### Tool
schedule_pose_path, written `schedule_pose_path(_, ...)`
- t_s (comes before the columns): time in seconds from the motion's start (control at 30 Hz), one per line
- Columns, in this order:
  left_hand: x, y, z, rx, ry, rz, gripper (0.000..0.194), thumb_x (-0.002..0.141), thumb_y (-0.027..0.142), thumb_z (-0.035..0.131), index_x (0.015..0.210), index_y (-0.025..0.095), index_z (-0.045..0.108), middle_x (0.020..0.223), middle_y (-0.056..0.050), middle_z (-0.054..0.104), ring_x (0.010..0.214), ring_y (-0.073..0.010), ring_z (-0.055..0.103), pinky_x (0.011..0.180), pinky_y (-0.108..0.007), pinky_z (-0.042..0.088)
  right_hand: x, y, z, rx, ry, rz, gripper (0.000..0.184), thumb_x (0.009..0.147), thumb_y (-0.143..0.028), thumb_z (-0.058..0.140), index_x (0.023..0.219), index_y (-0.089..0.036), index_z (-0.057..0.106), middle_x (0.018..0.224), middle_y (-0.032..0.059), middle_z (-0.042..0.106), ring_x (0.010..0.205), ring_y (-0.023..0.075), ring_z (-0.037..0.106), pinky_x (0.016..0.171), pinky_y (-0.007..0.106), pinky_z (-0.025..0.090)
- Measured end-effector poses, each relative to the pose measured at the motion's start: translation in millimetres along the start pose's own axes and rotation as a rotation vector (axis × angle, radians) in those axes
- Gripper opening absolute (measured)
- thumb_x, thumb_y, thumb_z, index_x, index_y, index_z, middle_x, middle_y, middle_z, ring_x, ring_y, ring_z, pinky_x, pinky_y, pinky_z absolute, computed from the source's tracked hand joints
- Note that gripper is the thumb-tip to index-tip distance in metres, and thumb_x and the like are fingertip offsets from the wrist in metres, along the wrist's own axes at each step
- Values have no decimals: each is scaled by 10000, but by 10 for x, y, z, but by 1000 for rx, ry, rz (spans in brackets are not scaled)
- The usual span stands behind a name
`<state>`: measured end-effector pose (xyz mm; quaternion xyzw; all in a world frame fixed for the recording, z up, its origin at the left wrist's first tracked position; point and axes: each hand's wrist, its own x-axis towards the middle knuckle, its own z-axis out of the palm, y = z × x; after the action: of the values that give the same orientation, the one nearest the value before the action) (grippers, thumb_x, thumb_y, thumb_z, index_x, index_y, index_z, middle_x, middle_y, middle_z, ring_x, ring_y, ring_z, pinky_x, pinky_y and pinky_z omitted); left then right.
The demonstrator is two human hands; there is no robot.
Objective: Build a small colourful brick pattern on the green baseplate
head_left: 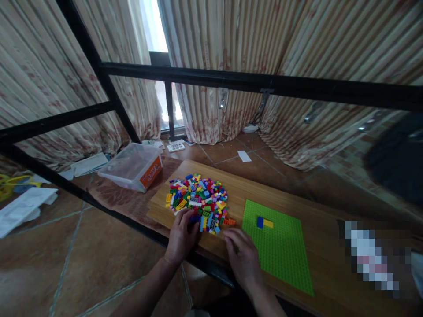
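Observation:
A heap of small multicoloured toy bricks [198, 189] lies on the wooden board. At the near edge of the heap my left hand [182, 235] is closed, with a dark blue brick [194, 218] between its thumb and fingers. My right hand [243, 257] hovers over the board between the heap and the green studded baseplate [280, 246]. Its fingers are curled together; whatever they may hold is hidden. Just beyond those fingertips lies an orange brick [229, 222]. On the baseplate, a blue brick [260, 222] and a yellow brick [268, 223] sit side by side, touching.
A clear plastic box [132, 167] with an orange label stands left of the wooden board [231, 176]. Black metal bars [198, 75] cross in front of long curtains [231, 39]. Papers and a white tray [26, 209] lie on the tiled floor. A blurred-out patch [372, 259] covers the board's right end.

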<state>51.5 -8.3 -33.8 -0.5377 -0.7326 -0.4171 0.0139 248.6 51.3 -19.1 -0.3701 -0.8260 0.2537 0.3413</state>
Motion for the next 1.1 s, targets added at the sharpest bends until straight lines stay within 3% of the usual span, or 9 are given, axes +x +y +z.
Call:
schedule_pose_path(0.17,-4,9,-48,-83,-9,22,295,854,289,567,1137,208,542,1182,-92,549,1084,-220,584,880,-370,543,177,-174,173,-20,9,-39,228,899,-154,469,991,-238,660,1014,48,656,953,181,589,852,332,465)
schedule_pose_path(0.47,161,20,-56,-277,-129,-10,368,815,421,601,1120,217,570,1157,-86,589,1076,-241,600,898,-415,540,524,-334,264,-154,-184,-172,385,869,-164,503,1248,-223,520,1161,75,575,1043,216,518,899,360,414)
schedule_pose_path(0.7,304,98,57,-398,-207,-66,374,789,452,626,1062,197,617,1090,-81,642,1040,-238,617,926,-419,518,609,-188,285,-215,-190,-191,218,916,-224,472,1106,-213,579,981,38,624,916,193,532,841,326,399)
schedule_pose_path(0.9,418,116,196,-329,-206,37,327,803,449,605,1022,210,644,1126,-76,621,1086,-243,582,972,-451,483,671,-64,289,-325,-158,-159,171,901,-253,501,1026,-198,604,929,42,622,876,203,528,802,332,407)
schedule_pose_path(1.1,413,160,194,-268,-206,93,342,817,439,586,1083,226,620,1172,-72,597,1165,-258,531,1001,-461,458,667,-64,168,-281,-97,-127,158,893,-262,515,1009,-203,607,934,48,621,910,202,538,849,324,429)
